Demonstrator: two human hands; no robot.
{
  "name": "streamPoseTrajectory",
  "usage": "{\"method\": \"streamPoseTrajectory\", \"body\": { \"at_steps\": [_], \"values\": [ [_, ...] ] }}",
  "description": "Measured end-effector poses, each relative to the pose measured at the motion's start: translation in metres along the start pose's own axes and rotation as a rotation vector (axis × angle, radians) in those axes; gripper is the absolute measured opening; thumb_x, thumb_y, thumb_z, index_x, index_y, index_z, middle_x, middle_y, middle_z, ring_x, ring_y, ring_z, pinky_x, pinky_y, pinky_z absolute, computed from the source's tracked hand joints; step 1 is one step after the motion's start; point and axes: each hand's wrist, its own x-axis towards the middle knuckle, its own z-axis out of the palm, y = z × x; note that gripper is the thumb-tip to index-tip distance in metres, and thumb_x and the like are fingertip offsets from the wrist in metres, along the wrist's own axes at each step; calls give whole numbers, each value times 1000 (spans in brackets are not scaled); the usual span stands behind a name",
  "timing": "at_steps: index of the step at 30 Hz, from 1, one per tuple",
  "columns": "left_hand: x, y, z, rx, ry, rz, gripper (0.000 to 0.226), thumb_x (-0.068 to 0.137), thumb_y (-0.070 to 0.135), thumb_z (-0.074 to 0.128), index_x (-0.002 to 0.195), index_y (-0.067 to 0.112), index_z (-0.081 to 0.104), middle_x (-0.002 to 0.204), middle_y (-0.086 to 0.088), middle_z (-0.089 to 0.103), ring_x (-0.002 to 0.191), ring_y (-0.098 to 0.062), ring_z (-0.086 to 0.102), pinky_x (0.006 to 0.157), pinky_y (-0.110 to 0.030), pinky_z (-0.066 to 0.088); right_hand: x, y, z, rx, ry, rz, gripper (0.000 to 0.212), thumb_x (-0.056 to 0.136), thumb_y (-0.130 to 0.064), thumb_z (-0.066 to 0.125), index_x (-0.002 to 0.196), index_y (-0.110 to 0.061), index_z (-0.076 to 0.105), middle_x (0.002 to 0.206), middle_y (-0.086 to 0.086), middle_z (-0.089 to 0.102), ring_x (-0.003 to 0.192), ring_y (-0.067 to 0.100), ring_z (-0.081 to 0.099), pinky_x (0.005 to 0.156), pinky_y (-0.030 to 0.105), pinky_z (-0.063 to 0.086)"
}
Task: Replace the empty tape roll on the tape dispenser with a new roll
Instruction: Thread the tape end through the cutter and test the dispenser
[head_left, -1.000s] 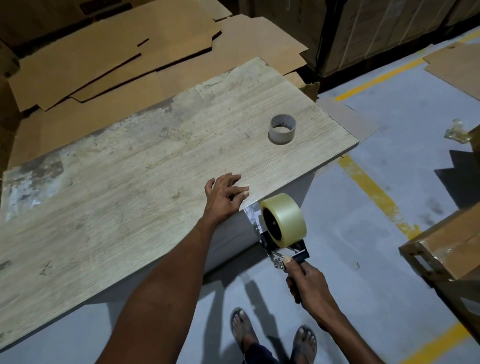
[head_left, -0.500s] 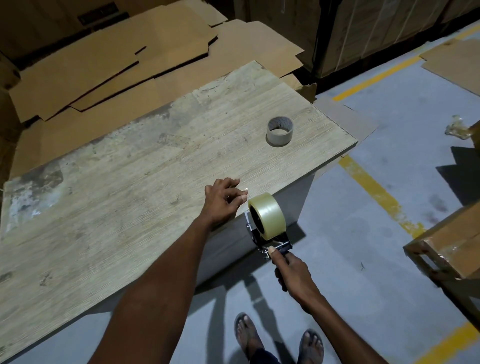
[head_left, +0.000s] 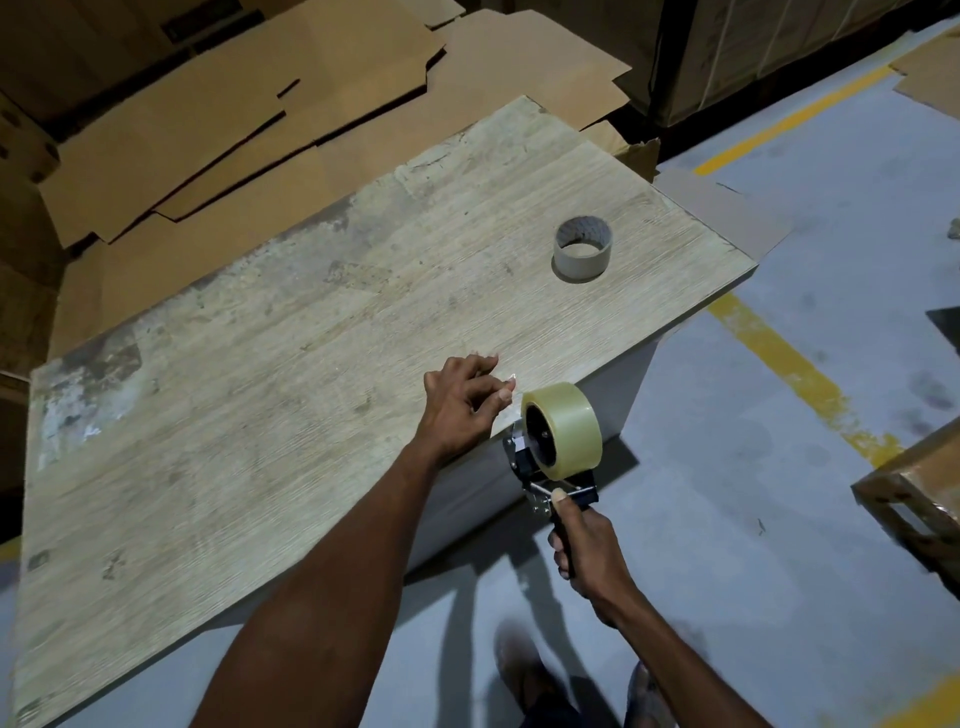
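Observation:
A black tape dispenser (head_left: 525, 461) carries a full clear tape roll (head_left: 574, 431) and hangs just off the near right edge of the wooden table (head_left: 260, 415). My right hand (head_left: 587, 551) grips its handle, thumb up on the frame. At the table edge right beside the roll rests my left hand (head_left: 457, 410), its fingers bent and the fingertips by a small glinting bit of tape. The empty grey cardboard core (head_left: 582, 254) stands on the table's far right corner, apart from both hands.
Flattened cardboard boxes (head_left: 234, 130) lie stacked behind the table. A grey floor with yellow lines (head_left: 789, 364) runs to the right. A wooden crate corner (head_left: 914, 493) sits at the right edge. My feet show below.
The dispenser has moved left and closer to my left hand, closing the gap at the table edge. My left fingers went from flat to bent.

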Motion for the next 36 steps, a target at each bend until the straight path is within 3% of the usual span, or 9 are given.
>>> {"method": "streamPoseTrajectory", "body": {
  "at_steps": [3,7,11,15,18,22,26,36],
  "values": [
    [0,-1,1,14,7,4,19,99,45,64,96,34,79,137,17,58,128,0,38,98,-31,17,-1,-1,3,61,-5,77,55,104,-54,47,75,-8,50,54,5,42,42,16,34,41,21,24],
    [0,1,0,2,-2,-5,22,100,46,62,98,34,79,138,17,57,129,3,34,100,-30,16,0,4,13,214,-39,166,60,99,-62,49,78,-6,55,59,11,42,43,19,34,49,29,23],
    [-2,0,0,5,-6,-4,27,101,49,57,100,32,79,140,16,56,130,4,32,100,-32,17,3,12,17,413,-89,275,61,97,-66,47,88,-7,59,62,7,46,45,18,34,48,29,27],
    [-1,0,0,29,-32,1,34,103,49,47,110,33,76,142,14,55,131,-3,35,101,-37,19,16,6,32,579,-67,393,67,90,-78,47,75,-14,59,59,4,44,40,16,35,43,23,29],
    [-1,-3,1,61,-15,20,29,105,32,51,125,39,71,141,15,55,131,-6,38,98,-32,18,37,-2,36,527,11,428,69,85,-82,52,69,-15,59,57,3,46,39,16,36,41,22,31],
    [2,-4,3,94,35,28,32,103,24,56,125,42,70,136,17,57,127,-3,40,100,-20,13,44,0,17,466,49,410,66,87,-79,54,73,-15,57,58,3,45,41,17,36,41,25,31],
    [2,-3,0,86,28,36,32,104,24,54,128,41,67,136,18,56,127,-2,39,101,-27,18,45,-11,0,464,83,369,62,92,-74,51,75,-15,54,58,2,44,42,16,34,40,24,29],
    [1,-4,2,96,22,28,31,107,28,51,131,39,66,139,18,56,129,-4,40,105,-27,16,13,-32,-81,329,384,146,57,92,-68,57,83,-12,59,63,5,50,47,19,39,48,29,33]
  ]
}}
